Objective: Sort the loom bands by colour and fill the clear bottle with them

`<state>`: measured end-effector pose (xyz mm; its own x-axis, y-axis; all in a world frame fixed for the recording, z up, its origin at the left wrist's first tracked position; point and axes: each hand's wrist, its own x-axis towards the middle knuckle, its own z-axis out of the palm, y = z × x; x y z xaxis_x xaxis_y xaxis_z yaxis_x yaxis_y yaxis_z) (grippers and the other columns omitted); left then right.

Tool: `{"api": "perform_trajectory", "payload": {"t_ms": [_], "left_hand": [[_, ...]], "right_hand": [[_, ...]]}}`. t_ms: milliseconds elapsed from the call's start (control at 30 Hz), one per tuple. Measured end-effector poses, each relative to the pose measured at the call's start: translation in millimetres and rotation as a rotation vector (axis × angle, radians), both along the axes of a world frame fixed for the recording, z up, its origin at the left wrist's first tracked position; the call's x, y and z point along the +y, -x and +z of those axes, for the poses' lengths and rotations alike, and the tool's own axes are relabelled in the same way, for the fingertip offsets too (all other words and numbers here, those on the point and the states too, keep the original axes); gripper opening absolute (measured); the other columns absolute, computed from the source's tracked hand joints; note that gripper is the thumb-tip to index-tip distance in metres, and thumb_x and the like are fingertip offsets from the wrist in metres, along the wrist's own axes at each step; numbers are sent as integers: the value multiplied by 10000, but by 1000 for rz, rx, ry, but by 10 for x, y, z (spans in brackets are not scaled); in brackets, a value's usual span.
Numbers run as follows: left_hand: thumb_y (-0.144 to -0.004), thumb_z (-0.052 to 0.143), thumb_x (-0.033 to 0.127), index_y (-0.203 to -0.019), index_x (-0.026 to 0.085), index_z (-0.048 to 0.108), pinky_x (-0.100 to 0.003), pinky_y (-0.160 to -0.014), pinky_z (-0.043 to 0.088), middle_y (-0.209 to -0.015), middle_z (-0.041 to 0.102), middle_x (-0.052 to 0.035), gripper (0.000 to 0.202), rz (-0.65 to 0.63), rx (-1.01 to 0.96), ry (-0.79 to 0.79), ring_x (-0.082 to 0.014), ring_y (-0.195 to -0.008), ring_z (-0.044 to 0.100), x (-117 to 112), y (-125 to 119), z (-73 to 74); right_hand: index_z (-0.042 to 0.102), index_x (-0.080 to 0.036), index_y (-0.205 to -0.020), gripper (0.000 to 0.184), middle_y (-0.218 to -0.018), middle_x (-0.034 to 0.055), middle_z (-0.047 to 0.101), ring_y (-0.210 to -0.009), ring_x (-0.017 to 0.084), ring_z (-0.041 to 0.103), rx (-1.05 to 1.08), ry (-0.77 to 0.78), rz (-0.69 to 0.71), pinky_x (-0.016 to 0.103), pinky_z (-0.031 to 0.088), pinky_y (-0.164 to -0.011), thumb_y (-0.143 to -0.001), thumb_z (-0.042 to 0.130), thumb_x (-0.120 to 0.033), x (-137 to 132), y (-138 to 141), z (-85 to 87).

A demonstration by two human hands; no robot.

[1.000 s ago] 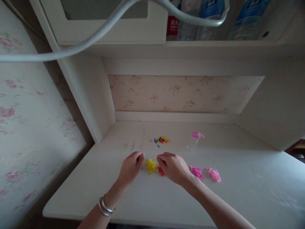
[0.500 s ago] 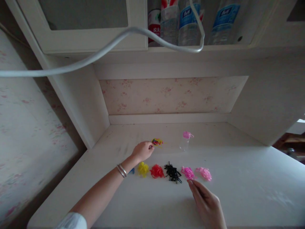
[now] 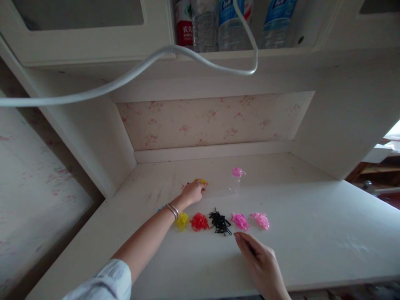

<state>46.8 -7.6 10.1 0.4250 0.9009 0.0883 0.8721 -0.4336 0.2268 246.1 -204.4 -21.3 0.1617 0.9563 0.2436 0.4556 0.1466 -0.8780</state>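
My left hand (image 3: 193, 192), bracelets at the wrist, reaches to a mixed-colour pile of small rubber bands (image 3: 202, 181) at the back. Its fingers are bent together and cover much of that pile; what they hold is hidden. My right hand (image 3: 261, 260) hangs over the front of the desk, thumb and fingers pinched, with anything between them too small to make out. Just beyond it lie a black pile (image 3: 220, 223), a hot pink pile (image 3: 240, 221) and a light pink pile (image 3: 260, 221). Left of these are a red pile (image 3: 199, 222) and a yellow pile (image 3: 181, 221).
A small clear jar (image 3: 235, 184) with pink on its top stands at the back of the white desk (image 3: 312, 233). A blue bit (image 3: 161, 208) shows beside my left forearm. Overhead, a white cable (image 3: 131, 75) crosses in front of a shelf with bottles (image 3: 231, 29).
My left hand has moved further over the mixed pile and now covers more of it. The right hand stays pinched near the pink piles. The whole view has shifted slightly.
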Motion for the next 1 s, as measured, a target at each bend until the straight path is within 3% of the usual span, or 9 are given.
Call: {"api": "perform_trajectory", "payload": {"t_ms": [200,400,467,567,667,767,867,1000], "left_hand": [[-820,500,197,-869,192,664,-268,-699,462,-1030,607,-81,171,-2,36,39,-178,-811,618,22,-22,-46],[-880,429,259,-938,209,638,-262,-757,454,-1111,566,-60,222,-12,-26,-6,-165,-865,611,-108,114,89],[-887,428,283,-929,208,632,-256,-788,446,-1076,568,-53,221,-17,-66,-25,-160,-884,603,-205,242,146],[-879,456,285,-881,206,631,-248,-774,443,-977,577,-38,193,-31,-151,-41,-146,-831,598,-422,467,198],[-885,444,276,-859,208,623,-239,-737,443,-945,577,-32,193,2,-208,-46,-133,-791,589,-700,661,209],[-889,427,253,-852,207,615,-239,-721,443,-946,578,-33,197,60,-251,-43,-128,-774,585,-961,793,171],[-881,437,228,-851,199,616,-246,-745,450,-936,581,-36,184,87,-296,-8,-129,-777,587,-1139,880,85],[-885,430,235,-865,201,627,-261,-744,465,-930,587,-46,201,86,-329,1,-141,-790,583,-1237,943,-23]], "right_hand": [[696,-138,-820,379,-609,17,605,-513,116,514,-31,22,23,161,400,-477,-828,507,-466,-6,18,2],[691,-136,-878,370,-690,36,630,-581,138,538,72,76,59,181,400,-496,-819,528,-463,61,8,-60],[688,-140,-864,366,-666,30,616,-558,130,512,70,74,84,188,377,-473,-827,517,-461,111,21,-1],[686,-167,-826,352,-614,8,590,-535,120,484,-86,62,170,196,349,-467,-853,477,-449,253,89,242],[688,-208,-819,346,-640,-1,617,-583,125,521,-337,17,294,201,374,-539,-882,420,-418,560,204,542],[697,-239,-850,300,-721,8,669,-653,140,581,-553,26,284,213,396,-622,-863,426,-367,1045,330,664],[707,-272,-898,265,-880,21,700,-807,169,625,-737,236,270,228,414,-705,-819,463,-340,1560,441,563],[681,-255,-1009,298,-1001,76,683,-901,233,625,-784,313,181,292,438,-731,-769,517,-323,2002,575,341]]}}
